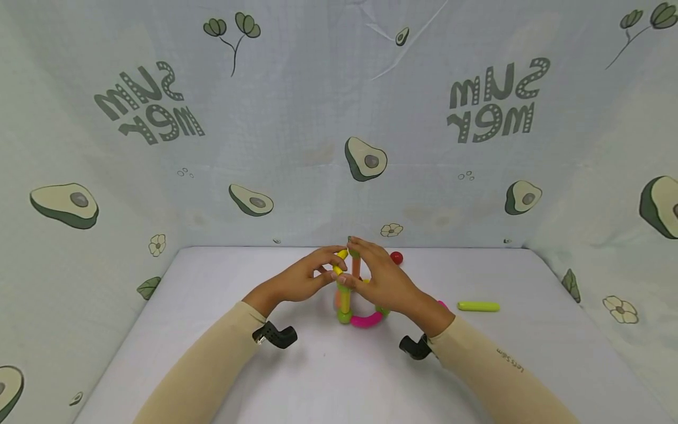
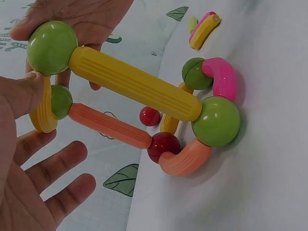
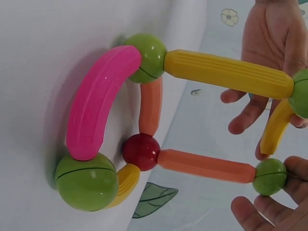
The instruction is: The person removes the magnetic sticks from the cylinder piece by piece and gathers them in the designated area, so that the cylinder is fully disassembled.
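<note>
In the head view my left hand (image 1: 304,275) pinches a curved yellow rod (image 1: 341,254) between thumb and fingers. One end of that rod meets the green ball (image 2: 52,47) atop an upright yellow rod (image 2: 134,83). Whether its other end touches the second green ball (image 3: 269,176), which tops an upright orange rod (image 3: 207,165), I cannot tell. My right hand (image 1: 389,280) spans these two balls, thumb on the nearer and fingers at the farther. Both uprights rise from a ring of curved rods, including a pink one (image 3: 98,103), joined by green balls and a red ball (image 3: 141,152).
On the white table (image 1: 318,377), a loose red ball (image 1: 396,257) lies behind my right hand. A lime-green rod (image 1: 478,307) lies to the right. Pink and yellow rods (image 2: 206,31) lie together beyond the ring. A printed cloth (image 1: 318,118) hangs at the back.
</note>
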`<state>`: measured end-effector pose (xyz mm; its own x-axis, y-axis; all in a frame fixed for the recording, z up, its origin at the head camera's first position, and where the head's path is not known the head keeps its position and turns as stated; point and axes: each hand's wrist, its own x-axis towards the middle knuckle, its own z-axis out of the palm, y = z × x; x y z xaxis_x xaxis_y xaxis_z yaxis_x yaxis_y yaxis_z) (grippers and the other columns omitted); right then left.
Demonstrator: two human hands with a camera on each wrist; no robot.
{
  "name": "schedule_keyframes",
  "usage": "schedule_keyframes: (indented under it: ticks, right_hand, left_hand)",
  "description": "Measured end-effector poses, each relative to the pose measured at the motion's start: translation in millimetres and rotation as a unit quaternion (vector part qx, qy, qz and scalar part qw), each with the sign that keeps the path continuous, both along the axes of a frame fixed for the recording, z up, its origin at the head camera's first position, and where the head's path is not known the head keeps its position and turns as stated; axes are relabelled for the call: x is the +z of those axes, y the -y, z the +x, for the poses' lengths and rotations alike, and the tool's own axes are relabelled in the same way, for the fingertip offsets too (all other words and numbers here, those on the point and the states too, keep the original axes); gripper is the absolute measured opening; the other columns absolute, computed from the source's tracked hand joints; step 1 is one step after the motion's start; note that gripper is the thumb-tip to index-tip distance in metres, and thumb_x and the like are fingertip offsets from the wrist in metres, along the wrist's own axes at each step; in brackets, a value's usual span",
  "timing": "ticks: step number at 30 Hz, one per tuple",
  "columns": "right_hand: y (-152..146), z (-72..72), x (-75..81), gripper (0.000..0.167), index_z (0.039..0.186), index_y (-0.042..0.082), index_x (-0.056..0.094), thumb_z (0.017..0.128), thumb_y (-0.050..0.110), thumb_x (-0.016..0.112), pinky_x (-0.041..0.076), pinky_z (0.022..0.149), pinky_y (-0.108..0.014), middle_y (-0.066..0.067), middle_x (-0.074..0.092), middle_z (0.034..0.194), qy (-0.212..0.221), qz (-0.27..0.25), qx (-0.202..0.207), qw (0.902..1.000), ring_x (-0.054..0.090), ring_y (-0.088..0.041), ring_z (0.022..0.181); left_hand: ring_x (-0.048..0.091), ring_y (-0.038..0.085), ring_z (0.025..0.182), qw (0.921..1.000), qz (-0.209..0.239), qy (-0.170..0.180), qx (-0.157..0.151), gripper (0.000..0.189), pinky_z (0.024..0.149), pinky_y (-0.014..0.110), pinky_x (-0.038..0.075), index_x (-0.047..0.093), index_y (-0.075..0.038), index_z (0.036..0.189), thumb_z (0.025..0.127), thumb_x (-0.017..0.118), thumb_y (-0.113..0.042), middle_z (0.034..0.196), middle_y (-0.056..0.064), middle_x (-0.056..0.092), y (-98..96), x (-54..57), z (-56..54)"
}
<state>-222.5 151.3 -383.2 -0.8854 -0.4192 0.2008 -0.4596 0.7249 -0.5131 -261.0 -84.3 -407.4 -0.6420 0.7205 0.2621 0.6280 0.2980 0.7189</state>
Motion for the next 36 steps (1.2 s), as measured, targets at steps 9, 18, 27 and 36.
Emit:
schedule_keyframes:
  ticks: [9, 18, 27, 36]
  right_hand:
    - [-0.3, 2.1, 1.9, 0.077, 0.157, 0.014, 0.041, 0.097, 0.055, 0.065, 0.039, 0.106, -0.067, 0.000, 0.031, 0.165, -0.002, -0.006, 0.000, 1.0000, 0.027, -0.033, 0.151]
    - [4.4, 1.6, 1.3, 0.068, 0.155, 0.011, 0.043, 0.102, 0.050, 0.058, 0.042, 0.104, -0.063, -0.002, 0.035, 0.163, -0.014, -0.018, -0.003, 0.9997, 0.029, -0.032, 0.150]
    - [6.8, 2.2, 2.4, 0.066, 0.155, 0.010, 0.044, 0.101, 0.044, 0.062, 0.041, 0.106, -0.062, -0.002, 0.036, 0.163, -0.009, -0.016, -0.006, 0.9998, 0.030, -0.032, 0.150]
    - [6.9, 1.8, 2.5, 0.064, 0.154, 0.010, 0.045, 0.101, 0.041, 0.063, 0.043, 0.105, -0.062, -0.002, 0.036, 0.163, -0.012, -0.013, -0.008, 0.9998, 0.031, -0.032, 0.149]
  left_hand:
    - [0.043, 0.026, 0.140, 0.9996, -0.002, -0.017, 0.024, 0.018, 0.098, 0.042, 0.050, 0.064, -0.019, 0.122, 0.105, 0.059, -0.015, 0.159, 0.008, 0.038, 0.6, 0.0, 3.5]
    - [0.047, 0.026, 0.135, 0.9994, -0.010, -0.009, 0.031, 0.018, 0.100, 0.053, 0.049, 0.065, -0.020, 0.122, 0.106, 0.058, -0.020, 0.161, 0.003, 0.035, -2.2, 1.6, 7.1]
    - [0.040, 0.025, 0.143, 0.9993, -0.016, -0.018, 0.029, 0.016, 0.104, 0.049, 0.047, 0.064, -0.022, 0.121, 0.106, 0.058, -0.020, 0.162, 0.001, 0.034, -2.4, -0.2, 6.9]
    - [0.039, 0.027, 0.145, 0.9991, -0.023, -0.016, 0.031, 0.017, 0.107, 0.053, 0.044, 0.064, -0.021, 0.122, 0.106, 0.058, -0.020, 0.162, 0.004, 0.034, -1.6, 1.0, 7.9]
